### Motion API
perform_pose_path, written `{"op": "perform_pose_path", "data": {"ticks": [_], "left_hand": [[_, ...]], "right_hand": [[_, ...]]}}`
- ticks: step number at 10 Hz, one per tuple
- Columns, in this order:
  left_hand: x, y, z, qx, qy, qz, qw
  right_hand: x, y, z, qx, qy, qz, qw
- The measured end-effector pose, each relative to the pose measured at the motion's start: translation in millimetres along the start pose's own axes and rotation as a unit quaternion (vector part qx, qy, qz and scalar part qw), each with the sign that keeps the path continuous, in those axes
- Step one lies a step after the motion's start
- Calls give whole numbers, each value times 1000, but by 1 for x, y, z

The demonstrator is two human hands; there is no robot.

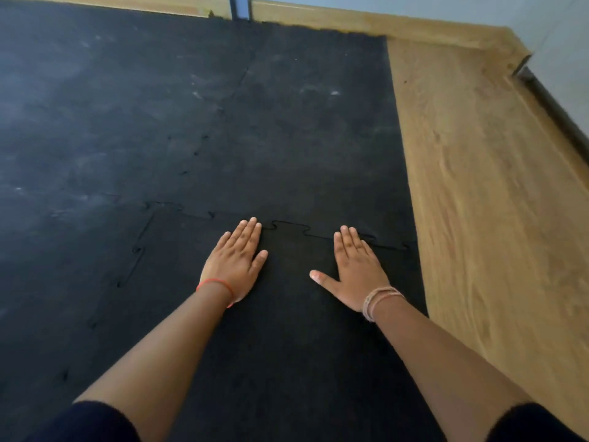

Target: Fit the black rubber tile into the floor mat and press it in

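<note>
The black rubber tile (287,314) lies flat in the near right corner of the black floor mat (159,122). Its wavy puzzle-tooth seam runs along the far edge and down the left side. My left hand (236,263) rests palm down on the tile, with its fingertips at the far seam. My right hand (353,269) lies flat to the right, thumb spread, and its fingertips also touch that seam. Neither hand holds anything.
Bare wooden floor (494,202) runs along the mat's right edge. A pale wall with a wooden skirting and a dark rail (554,106) closes the far right. A metal post (240,8) stands at the mat's far edge.
</note>
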State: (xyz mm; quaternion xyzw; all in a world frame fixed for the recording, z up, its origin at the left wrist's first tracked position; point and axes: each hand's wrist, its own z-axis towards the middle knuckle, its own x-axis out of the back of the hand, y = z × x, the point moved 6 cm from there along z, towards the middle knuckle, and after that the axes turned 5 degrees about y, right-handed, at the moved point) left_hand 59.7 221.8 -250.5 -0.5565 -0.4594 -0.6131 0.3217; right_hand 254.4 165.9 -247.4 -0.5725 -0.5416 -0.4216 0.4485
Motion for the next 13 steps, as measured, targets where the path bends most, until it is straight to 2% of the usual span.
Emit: {"op": "perform_pose_path", "data": {"ticks": [1,2,3,4,5,6,7,9,10,11,12,13], "left_hand": [[-2,-1,3,-3,-4,9,1000],[-1,-3,2,5,-20,6,1000],[-2,-2,2,13,-13,-13,1000],[5,-33,-9,125,25,-36,991],[12,-79,-30,220,46,-24,974],[12,-96,-32,226,47,-15,973],[11,-95,-28,223,38,-10,974],[11,-106,-23,191,1,-17,981],[8,-93,-46,169,-6,-20,985],[4,-63,-107,76,59,-20,995],[15,-54,-139,38,118,36,992],[64,-33,-119,40,175,13,984]], "right_hand": [[5,-2,5,-3,-53,-31,998],[22,-1,15,-27,-141,2,990],[17,-2,11,-25,-126,12,992],[-2,-8,-11,-38,-27,4,999],[-10,-38,-17,-25,19,38,999],[-15,-57,-4,-16,59,-2,998],[-16,-59,1,-24,64,-35,997],[-12,-61,-3,-23,30,-12,999],[-10,-58,1,-30,-25,-3,999],[-4,-59,-17,-44,-16,19,999],[12,-74,-57,-31,141,95,985],[62,-87,-94,8,312,234,921]]}}
